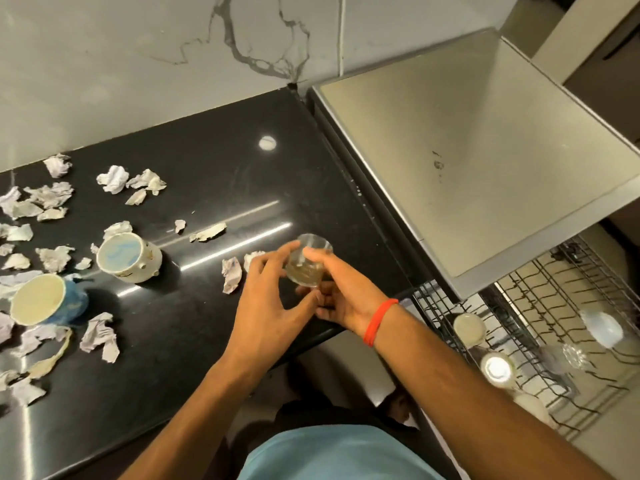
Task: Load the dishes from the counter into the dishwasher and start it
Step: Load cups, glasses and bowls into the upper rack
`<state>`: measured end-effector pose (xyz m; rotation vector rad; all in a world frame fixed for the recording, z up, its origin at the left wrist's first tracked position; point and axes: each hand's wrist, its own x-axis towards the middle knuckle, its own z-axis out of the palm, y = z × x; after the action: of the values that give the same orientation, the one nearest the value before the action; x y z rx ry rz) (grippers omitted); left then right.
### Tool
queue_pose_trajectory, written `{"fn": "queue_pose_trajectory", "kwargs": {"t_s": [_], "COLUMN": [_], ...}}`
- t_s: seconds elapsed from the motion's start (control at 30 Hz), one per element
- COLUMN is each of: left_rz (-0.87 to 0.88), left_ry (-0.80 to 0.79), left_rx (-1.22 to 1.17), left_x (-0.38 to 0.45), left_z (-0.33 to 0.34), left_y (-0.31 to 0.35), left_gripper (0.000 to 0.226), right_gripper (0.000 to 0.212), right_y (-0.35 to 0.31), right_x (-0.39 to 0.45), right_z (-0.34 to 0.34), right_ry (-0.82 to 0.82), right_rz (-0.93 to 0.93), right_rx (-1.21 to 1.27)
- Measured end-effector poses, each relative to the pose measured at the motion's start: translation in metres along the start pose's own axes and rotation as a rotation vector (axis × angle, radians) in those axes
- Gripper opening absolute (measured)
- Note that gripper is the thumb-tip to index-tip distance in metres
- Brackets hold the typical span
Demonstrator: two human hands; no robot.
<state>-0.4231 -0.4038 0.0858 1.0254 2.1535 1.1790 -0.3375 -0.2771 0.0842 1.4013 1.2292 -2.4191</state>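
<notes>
A small clear glass (309, 263) is held just above the black counter (194, 188) near its right end. My right hand (341, 296), with a red band on the wrist, grips the glass from the right, thumb over its side. My left hand (273, 299) reaches in from the left with spread fingers touching the glass. A white mug (130, 257) and a blue mug (48, 303) lie on their sides on the counter's left half. At the lower right the dishwasher's wire rack (540, 327) is pulled out and holds several glasses and cups.
Crumpled paper scraps (100, 341) litter the left and middle of the counter. The dishwasher's steel top (467, 150) stands right of the counter. A marble wall (156, 64) runs behind.
</notes>
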Motion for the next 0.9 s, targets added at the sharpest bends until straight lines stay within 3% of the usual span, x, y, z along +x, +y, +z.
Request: {"fn": "queue_pose_trajectory", "kwargs": {"t_s": [0.2, 0.33, 0.57, 0.9], "left_rz": [0.036, 0.020, 0.041, 0.176], "left_ry": [-0.182, -0.278, -0.465, -0.663], "left_rx": [-0.077, -0.114, -0.053, 0.137], "left_x": [-0.020, -0.034, -0.059, -0.072], "left_z": [0.050, 0.099, 0.193, 0.310], "left_y": [0.028, 0.054, 0.097, 0.143], "left_gripper": [0.067, 0.059, 0.052, 0.053], "right_gripper": [0.032, 0.043, 0.022, 0.044], "right_y": [0.033, 0.067, 0.116, 0.166], "right_x": [-0.049, -0.079, -0.140, -0.178], "right_z": [-0.070, -0.113, -0.187, -0.287], "right_ry": [0.048, 0.175, 0.350, 0.410], "right_rz": [-0.204, -0.224, -0.247, -0.172], "right_rx": [-0.011, 0.071, 0.256, 0.608]}}
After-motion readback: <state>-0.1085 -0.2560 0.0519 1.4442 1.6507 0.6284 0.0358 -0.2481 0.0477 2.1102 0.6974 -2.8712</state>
